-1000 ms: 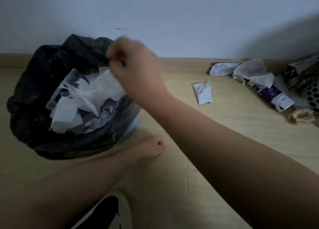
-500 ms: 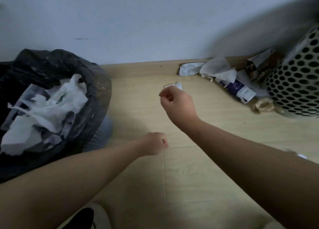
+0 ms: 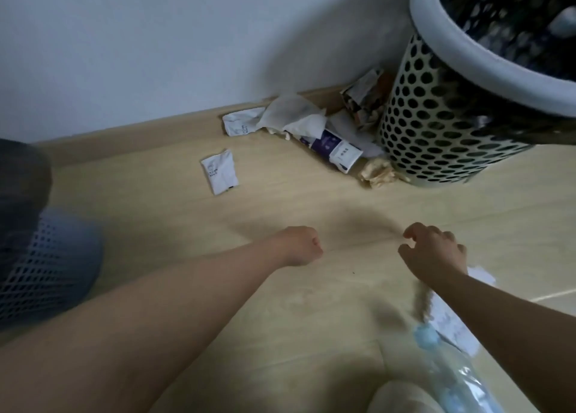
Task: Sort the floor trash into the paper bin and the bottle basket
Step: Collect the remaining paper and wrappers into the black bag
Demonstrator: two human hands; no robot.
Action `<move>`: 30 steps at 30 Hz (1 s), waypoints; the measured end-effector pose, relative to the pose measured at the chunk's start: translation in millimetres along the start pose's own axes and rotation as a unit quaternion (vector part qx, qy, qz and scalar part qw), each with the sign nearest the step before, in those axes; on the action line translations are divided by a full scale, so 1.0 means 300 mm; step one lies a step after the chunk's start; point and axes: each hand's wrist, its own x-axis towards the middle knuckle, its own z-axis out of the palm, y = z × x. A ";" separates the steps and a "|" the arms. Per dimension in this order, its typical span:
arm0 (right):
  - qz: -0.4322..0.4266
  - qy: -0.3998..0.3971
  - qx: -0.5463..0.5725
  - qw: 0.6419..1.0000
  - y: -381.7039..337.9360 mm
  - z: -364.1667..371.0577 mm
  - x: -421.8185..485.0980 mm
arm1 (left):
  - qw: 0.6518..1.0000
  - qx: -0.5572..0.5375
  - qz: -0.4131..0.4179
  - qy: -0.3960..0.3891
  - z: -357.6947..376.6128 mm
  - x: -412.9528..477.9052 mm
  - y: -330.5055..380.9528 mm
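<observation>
- Floor trash nearest me is a clear plastic bottle [image 3: 458, 378] with a pale blue cap. It lies on the wooden floor [image 3: 280, 200] under my right forearm, closer to me than either hand.
- A white printed sheet [image 3: 452, 324] lies just beyond the bottle, partly under my right wrist. Its print is too blurred to read.
- My right hand [image 3: 433, 253] hovers over the floor with its fingers loosely curled, thumb and forefinger apart, holding nothing.
- My left hand [image 3: 299, 246] is balled into a fist beside it. It is empty and the two hands do not touch.
- A small white sachet [image 3: 219, 171] lies alone, well beyond my left hand. Its dark marking is illegible.
- The paper bin [image 3: 46, 256], lattice-walled with a black liner, sits at the far left edge.
- Against the skirting there is a heap: a second white sachet [image 3: 240, 122], a crumpled tissue [image 3: 293, 113], a purple-and-white pack [image 3: 333, 143] whose white label I cannot read, a patterned wrapper [image 3: 364, 101] and a brown paper wad [image 3: 377, 172].
- The bottle basket [image 3: 436, 132], perforated with a grey rim, stands far right, touching that heap.
</observation>
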 end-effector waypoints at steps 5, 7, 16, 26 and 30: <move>0.100 -0.020 -0.001 0.995 0.141 -0.019 0.036 | 0.999 -0.043 -0.006 -0.022 0.105 0.087 0.174; 0.140 -0.031 0.031 0.989 0.172 -0.008 0.044 | 0.998 -0.056 -0.003 -0.026 0.135 0.113 0.213; 0.109 0.003 0.107 0.988 0.004 0.050 0.117 | 0.988 -0.141 -0.054 0.028 0.115 0.144 0.208; 0.033 -0.084 0.351 0.932 -0.428 0.037 0.175 | 0.945 -0.263 -0.152 0.125 -0.099 0.022 -0.015; -0.014 -0.121 0.389 0.913 -0.471 0.039 0.181 | 0.958 -0.217 -0.125 0.142 -0.145 0.041 -0.072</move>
